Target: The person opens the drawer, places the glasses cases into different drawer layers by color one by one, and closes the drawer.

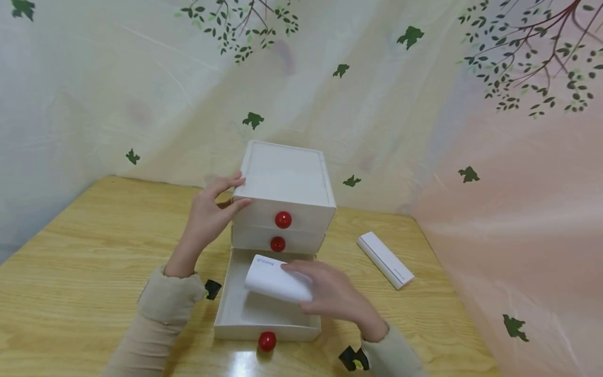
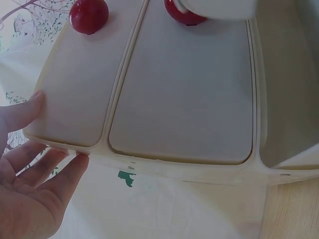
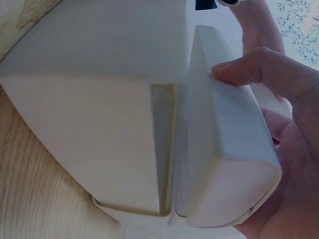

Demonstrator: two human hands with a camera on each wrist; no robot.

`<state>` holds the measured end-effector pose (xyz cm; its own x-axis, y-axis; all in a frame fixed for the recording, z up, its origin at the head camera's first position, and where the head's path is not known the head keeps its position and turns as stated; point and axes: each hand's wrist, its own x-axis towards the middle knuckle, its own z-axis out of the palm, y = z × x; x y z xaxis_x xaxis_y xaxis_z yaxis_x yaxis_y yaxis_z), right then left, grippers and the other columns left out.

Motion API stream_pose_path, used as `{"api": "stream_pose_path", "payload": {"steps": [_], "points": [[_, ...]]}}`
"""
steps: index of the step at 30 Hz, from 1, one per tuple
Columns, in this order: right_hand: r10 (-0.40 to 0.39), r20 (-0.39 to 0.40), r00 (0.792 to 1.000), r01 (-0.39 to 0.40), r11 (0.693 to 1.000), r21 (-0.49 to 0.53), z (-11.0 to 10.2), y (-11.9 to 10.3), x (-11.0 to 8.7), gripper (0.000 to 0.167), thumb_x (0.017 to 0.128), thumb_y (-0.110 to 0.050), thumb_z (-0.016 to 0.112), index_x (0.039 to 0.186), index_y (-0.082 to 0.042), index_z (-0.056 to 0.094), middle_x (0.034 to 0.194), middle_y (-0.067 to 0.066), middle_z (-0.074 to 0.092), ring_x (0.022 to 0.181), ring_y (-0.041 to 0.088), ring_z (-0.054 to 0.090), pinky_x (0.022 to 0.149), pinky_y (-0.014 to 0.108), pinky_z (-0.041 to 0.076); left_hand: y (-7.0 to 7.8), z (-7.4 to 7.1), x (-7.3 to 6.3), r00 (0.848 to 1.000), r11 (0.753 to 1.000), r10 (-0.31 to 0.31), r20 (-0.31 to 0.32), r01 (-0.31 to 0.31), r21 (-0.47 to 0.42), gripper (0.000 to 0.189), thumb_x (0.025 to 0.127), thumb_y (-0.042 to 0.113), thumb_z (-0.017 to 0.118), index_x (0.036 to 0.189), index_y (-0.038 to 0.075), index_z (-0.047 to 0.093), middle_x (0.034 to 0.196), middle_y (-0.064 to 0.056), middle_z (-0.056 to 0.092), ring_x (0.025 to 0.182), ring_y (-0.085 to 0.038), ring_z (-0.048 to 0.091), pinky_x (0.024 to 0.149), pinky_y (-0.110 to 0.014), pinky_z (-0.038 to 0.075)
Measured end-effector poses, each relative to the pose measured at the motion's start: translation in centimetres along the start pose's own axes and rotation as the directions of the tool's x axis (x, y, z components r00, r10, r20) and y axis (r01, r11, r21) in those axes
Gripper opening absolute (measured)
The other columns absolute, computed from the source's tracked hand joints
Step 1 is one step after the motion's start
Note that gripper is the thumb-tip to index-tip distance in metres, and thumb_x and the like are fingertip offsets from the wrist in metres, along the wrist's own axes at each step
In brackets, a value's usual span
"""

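Observation:
A white cabinet (image 1: 287,175) with red knobs stands on the table, its bottom drawer (image 1: 231,309) pulled out. My left hand (image 1: 209,209) grips the cabinet's upper left edge. In the left wrist view, the thumb (image 2: 22,114) lies on the front and the fingers are against the side. My right hand (image 1: 332,290) holds a white, round-edged case (image 1: 273,277) with lettering on it, tilted over the open drawer. In the right wrist view, the thumb presses one face of the case (image 3: 239,119), and the other fingers are partly hidden behind it.
A slim white box (image 1: 386,259) with a grey side lies on the wooden table (image 1: 94,262), right of the cabinet. The pulled-out drawer's front, with its red knob (image 1: 267,341), projects toward me. A leaf-patterned sheet (image 1: 188,104) hangs behind the table and along its right side.

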<state>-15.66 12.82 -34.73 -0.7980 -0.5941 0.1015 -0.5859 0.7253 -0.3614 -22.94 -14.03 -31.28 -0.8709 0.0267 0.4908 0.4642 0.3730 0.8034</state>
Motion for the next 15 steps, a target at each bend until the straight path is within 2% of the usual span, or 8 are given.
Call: {"api": "stream_pose_path", "payload": {"steps": [6, 11, 15], "points": [[0.008, 0.053, 0.999, -0.007, 1.000, -0.019, 1.2, 0.1, 1.5, 0.066, 0.071, -0.019, 0.080, 0.133, -0.024, 0.058, 0.129, -0.002, 0.065, 0.101, 0.016, 0.061, 0.074, 0.027, 0.048, 0.2, 0.0, -0.1, 1.000, 1.000, 0.007, -0.002, -0.007, 0.004, 0.046, 0.084, 0.010, 0.075, 0.127, 0.003, 0.061, 0.143, -0.012, 0.053, 0.132, -0.031, 0.050, 0.091, -0.047, 0.053], [0.011, 0.087, 0.996, -0.008, 0.999, -0.038, 1.9, 0.2, 2.4, 0.064, 0.072, -0.021, 0.079, 0.133, -0.023, 0.059, 0.131, -0.001, 0.064, 0.106, 0.018, 0.061, 0.077, 0.029, 0.050, 0.2, 0.1, -0.1, 1.000, 1.000, 0.012, 0.005, -0.012, 0.001, 0.046, 0.084, 0.010, 0.075, 0.127, 0.002, 0.061, 0.143, -0.013, 0.052, 0.132, -0.031, 0.050, 0.091, -0.047, 0.054], [-0.004, 0.146, 0.989, 0.013, 0.998, -0.065, 2.5, 0.3, 3.2, 0.060, 0.073, -0.022, 0.080, 0.130, -0.023, 0.061, 0.131, -0.003, 0.064, 0.112, 0.017, 0.061, 0.085, 0.031, 0.051, 0.2, -0.1, -0.2, 1.000, 1.000, 0.006, 0.006, -0.006, 0.008, 0.046, 0.084, 0.011, 0.074, 0.127, 0.002, 0.061, 0.144, -0.013, 0.052, 0.133, -0.032, 0.050, 0.091, -0.048, 0.053]]}}
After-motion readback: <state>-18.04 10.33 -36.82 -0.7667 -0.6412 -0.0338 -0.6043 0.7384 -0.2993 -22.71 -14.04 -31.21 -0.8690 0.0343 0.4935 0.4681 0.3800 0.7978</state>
